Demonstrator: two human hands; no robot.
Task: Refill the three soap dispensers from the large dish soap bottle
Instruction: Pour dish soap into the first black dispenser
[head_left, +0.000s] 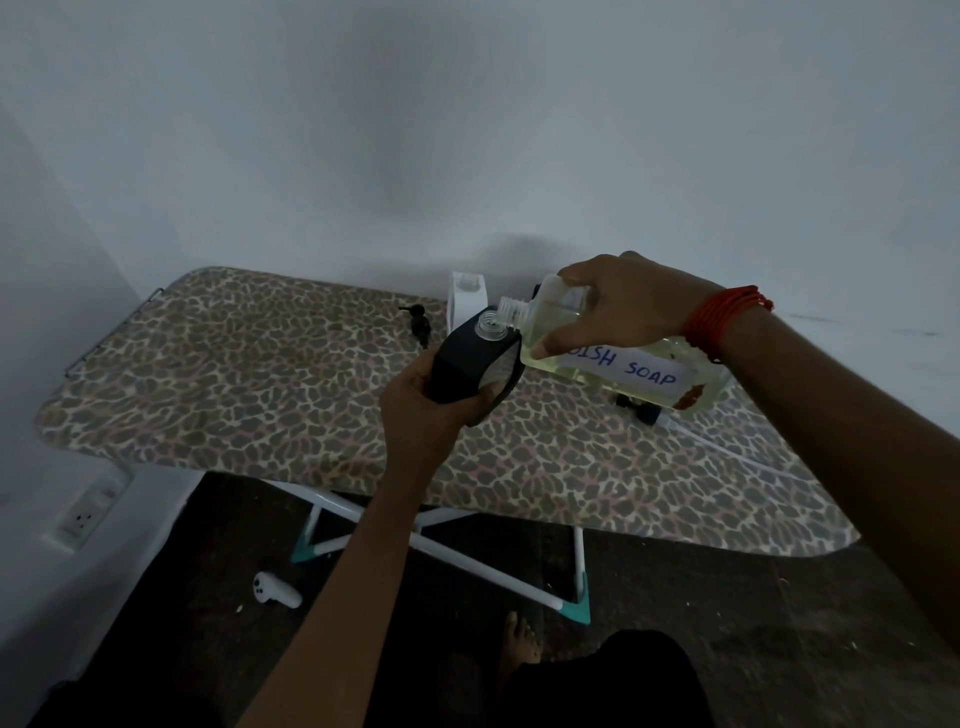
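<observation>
My right hand (618, 306) grips the large clear dish soap bottle (639, 374), which is tipped on its side with yellowish liquid inside and a white "DISH SOAP" label. Its open threaded neck touches the open mouth of a black dispenser (467, 358). My left hand (426, 410) holds that dispenser tilted above the ironing board. A white dispenser (466, 301) with no pump stands behind them. A black pump head (420, 325) lies on the board to the left. Another black pump (641, 410) lies under the big bottle.
The leopard-print ironing board (260, 384) stands against a white wall on white legs with teal feet (576, 603). A small white object (275, 592) lies on the dark floor. A wall socket (88, 514) is at lower left. My bare foot (519, 639) shows below.
</observation>
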